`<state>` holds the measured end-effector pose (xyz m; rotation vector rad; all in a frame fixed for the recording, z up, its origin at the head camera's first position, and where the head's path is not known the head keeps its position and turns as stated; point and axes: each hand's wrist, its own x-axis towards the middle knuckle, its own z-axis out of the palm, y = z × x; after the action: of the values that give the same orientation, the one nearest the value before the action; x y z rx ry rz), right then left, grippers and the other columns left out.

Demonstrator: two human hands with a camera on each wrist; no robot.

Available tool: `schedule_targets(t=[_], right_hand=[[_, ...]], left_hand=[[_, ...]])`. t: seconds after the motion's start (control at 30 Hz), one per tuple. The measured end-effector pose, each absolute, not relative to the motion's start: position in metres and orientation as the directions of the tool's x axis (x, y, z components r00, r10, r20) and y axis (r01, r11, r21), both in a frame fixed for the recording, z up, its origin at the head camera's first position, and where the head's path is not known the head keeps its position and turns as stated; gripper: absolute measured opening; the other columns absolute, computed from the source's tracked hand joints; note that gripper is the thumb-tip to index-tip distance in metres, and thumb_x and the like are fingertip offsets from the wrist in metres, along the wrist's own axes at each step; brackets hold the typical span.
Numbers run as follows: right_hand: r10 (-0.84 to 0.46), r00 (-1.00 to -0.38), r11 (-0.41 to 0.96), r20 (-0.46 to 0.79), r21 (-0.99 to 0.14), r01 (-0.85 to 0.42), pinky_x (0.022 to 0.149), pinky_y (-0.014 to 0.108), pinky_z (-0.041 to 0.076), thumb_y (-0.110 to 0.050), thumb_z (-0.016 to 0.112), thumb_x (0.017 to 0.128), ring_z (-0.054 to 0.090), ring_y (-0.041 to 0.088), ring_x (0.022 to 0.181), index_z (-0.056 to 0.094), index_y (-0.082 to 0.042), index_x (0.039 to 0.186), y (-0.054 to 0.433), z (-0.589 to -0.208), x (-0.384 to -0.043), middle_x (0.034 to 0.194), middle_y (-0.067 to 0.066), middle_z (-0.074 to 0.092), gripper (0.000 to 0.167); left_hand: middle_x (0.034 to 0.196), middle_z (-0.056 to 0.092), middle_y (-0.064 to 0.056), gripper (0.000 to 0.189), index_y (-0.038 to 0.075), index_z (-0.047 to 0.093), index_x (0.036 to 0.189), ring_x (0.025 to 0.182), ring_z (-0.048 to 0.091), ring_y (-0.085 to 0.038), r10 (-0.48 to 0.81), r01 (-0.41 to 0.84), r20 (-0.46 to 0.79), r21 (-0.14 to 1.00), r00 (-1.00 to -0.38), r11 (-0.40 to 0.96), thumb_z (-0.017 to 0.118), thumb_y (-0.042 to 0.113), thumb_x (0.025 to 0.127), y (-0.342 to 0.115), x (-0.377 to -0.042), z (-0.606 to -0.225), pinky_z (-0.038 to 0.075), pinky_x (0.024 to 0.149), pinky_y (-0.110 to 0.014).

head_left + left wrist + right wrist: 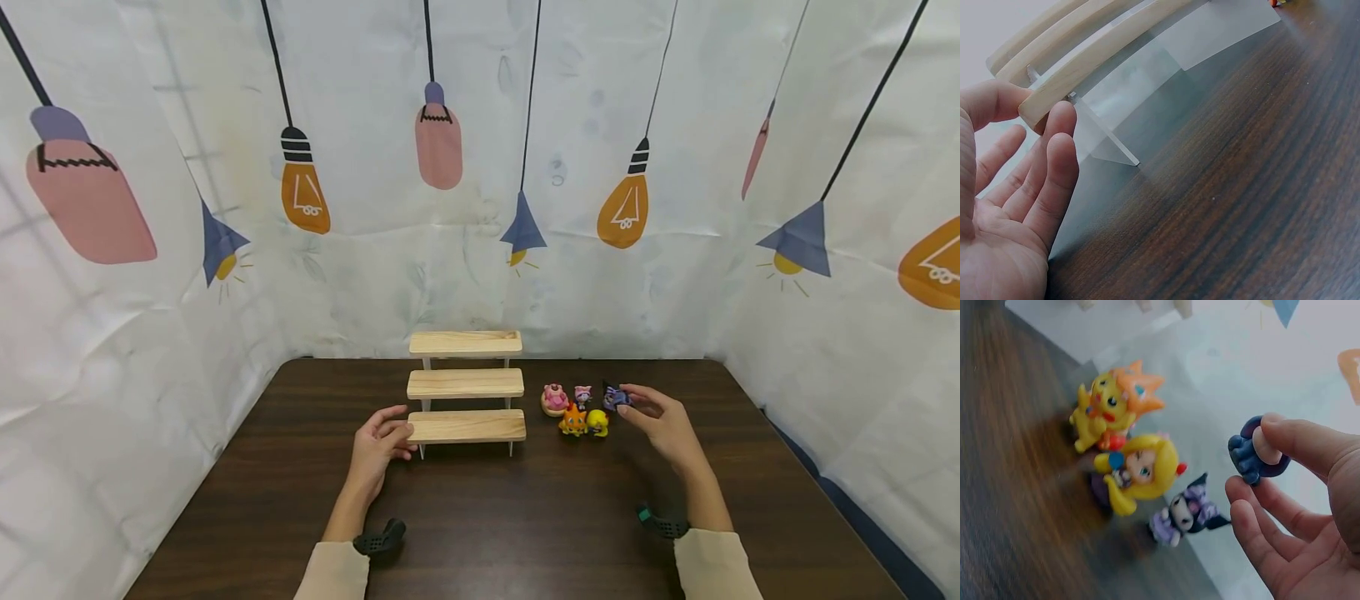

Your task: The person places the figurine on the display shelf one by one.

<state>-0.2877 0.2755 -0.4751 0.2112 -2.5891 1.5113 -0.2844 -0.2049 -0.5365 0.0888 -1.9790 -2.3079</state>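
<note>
My left hand [380, 446] pinches the left end of the lowest shelf of a three-tier wooden display stand [467, 427]. Seen from the left wrist, the thumb lies on the board [1110, 53] and a fingertip is under it. A small dark-blue figurine [1247, 456] is pinched between the thumb and fingers of my right hand [663, 421]. Beside it, several figurines stand together: a black-and-purple one [1182, 515], a yellow-haired one [1144, 469], an orange-and-yellow one [1110, 403], a pink one [555, 398] and a small pink-and-white one [582, 396].
Everything stands on a dark wood-grain table [525, 525]. White cloth walls [465, 275] with printed lamps rise behind it and at both sides. Clear supports [1110, 131] hold up the shelves. Dark bands [380, 540] sit around both wrists.
</note>
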Motion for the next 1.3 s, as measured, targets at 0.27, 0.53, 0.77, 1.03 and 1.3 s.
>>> schedule_targets(t=[0.27,0.53,0.77,1.03,1.3], right_hand=[[-0.097,-0.970,0.442,0.223,-0.864,-0.242,0.093,0.045,0.057,-0.029,0.068,0.100,0.061,0.044,0.125,0.057,-0.012,0.146,0.257,-0.458,-0.281,0.144,0.023,0.056,0.050],[-0.145,-0.955,0.415,0.260,-0.860,-0.297,0.086,0.021,0.056,-0.030,0.069,0.100,0.064,0.040,0.122,0.062,-0.017,0.141,0.233,-0.447,-0.275,0.138,0.018,0.059,0.044],[-0.184,-0.934,0.370,0.306,-0.859,-0.355,0.085,0.021,0.057,-0.025,0.070,0.099,0.066,0.034,0.114,0.064,-0.016,0.138,0.210,-0.447,-0.275,0.129,0.015,0.060,0.041],[-0.215,-0.921,0.289,0.324,-0.880,-0.377,0.082,0.024,0.060,-0.023,0.074,0.096,0.069,0.025,0.107,0.066,-0.012,0.136,0.179,-0.450,-0.272,0.126,0.011,0.061,0.042],[-0.209,-0.903,0.252,0.375,-0.872,-0.421,0.084,0.022,0.058,-0.018,0.076,0.094,0.067,0.016,0.105,0.069,-0.016,0.132,0.151,-0.455,-0.268,0.128,0.011,0.065,0.039]], left_hand=[[0.089,0.073,0.006,0.046,-0.001,0.054,0.138,0.066,0.071,-0.015,-0.110,0.029,0.013,0.989,-0.994,-0.145,0.071,0.006,0.095,-0.206,-0.284,-0.537,0.058,0.059,-0.026],[0.088,0.073,0.006,0.046,-0.001,0.054,0.138,0.065,0.071,-0.014,-0.111,0.030,0.014,0.988,-0.994,-0.151,0.071,0.005,0.095,-0.207,-0.285,-0.538,0.058,0.058,-0.026],[0.090,0.074,0.005,0.047,-0.001,0.054,0.138,0.066,0.071,-0.015,-0.113,0.035,0.019,0.989,-0.993,-0.144,0.071,0.007,0.095,-0.206,-0.284,-0.538,0.059,0.059,-0.026],[0.090,0.074,0.005,0.046,-0.001,0.054,0.138,0.066,0.071,-0.014,-0.111,0.035,0.019,0.989,-0.994,-0.144,0.071,0.007,0.096,-0.206,-0.284,-0.537,0.058,0.059,-0.026],[0.088,0.074,0.006,0.045,-0.002,0.054,0.137,0.065,0.071,-0.014,-0.122,0.034,0.017,0.990,-0.992,-0.139,0.070,0.005,0.096,-0.206,-0.283,-0.536,0.058,0.058,-0.025]])
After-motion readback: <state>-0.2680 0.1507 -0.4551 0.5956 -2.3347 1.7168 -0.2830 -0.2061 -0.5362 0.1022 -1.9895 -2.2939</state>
